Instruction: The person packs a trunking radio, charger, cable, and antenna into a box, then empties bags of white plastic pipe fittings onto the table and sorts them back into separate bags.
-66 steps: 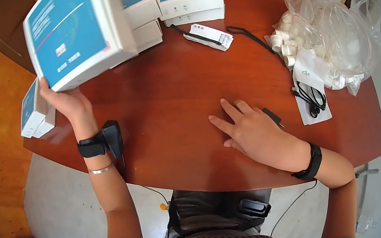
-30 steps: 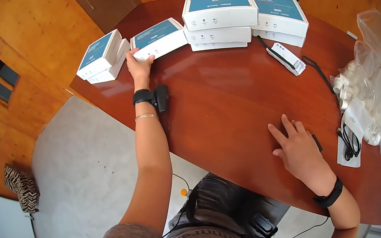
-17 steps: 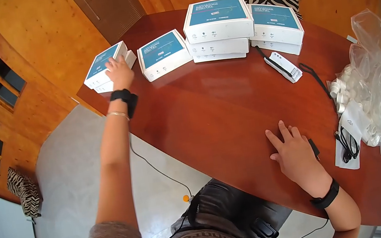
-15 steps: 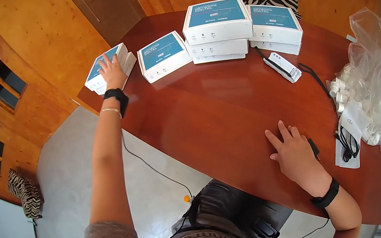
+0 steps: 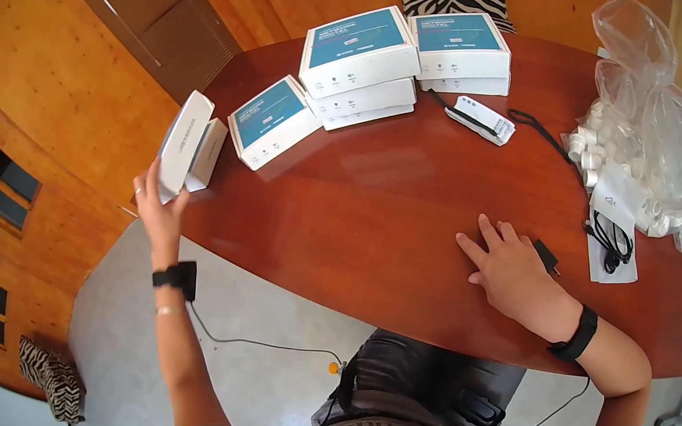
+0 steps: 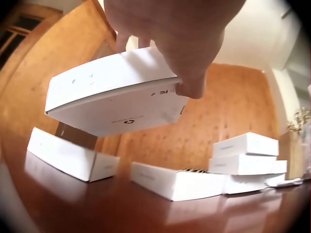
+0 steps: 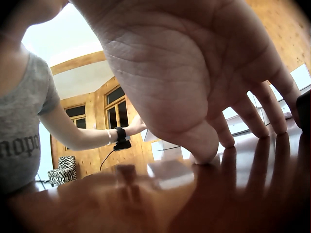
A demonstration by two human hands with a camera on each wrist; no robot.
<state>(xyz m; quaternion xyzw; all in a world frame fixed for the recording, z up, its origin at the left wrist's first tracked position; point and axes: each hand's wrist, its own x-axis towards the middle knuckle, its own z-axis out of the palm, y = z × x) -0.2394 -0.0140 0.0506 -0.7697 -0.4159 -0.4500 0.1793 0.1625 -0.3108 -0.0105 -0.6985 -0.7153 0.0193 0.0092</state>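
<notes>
At the table's left end, my left hand (image 5: pixel 157 213) grips a white box (image 5: pixel 186 145) by its near edge and holds it tilted up. The left wrist view shows that box (image 6: pixel 116 97) raised off the table, thumb on its underside and fingers over the far side of the hand (image 6: pixel 170 29). Under it on the table lies another white box (image 5: pixel 210 155). My right hand (image 5: pixel 520 281) rests with spread fingers on the tabletop, beside a small black object (image 5: pixel 546 255). In the right wrist view the fingertips of this hand (image 7: pixel 194 73) touch the glossy surface.
Right of the held box lies a blue-topped box (image 5: pixel 273 122), then stacked boxes (image 5: pixel 358 50) and another stack (image 5: pixel 459 47). A white labelled packet (image 5: pixel 482 119) with a black strap lies before them. Plastic bags of white pieces (image 5: pixel 614 134) and a black cable (image 5: pixel 609 242) are at right.
The left hand has gone from lying over the top box of the left stack to gripping it, and that box has tilted up. The right hand stays on the table; the head view has shifted slightly.
</notes>
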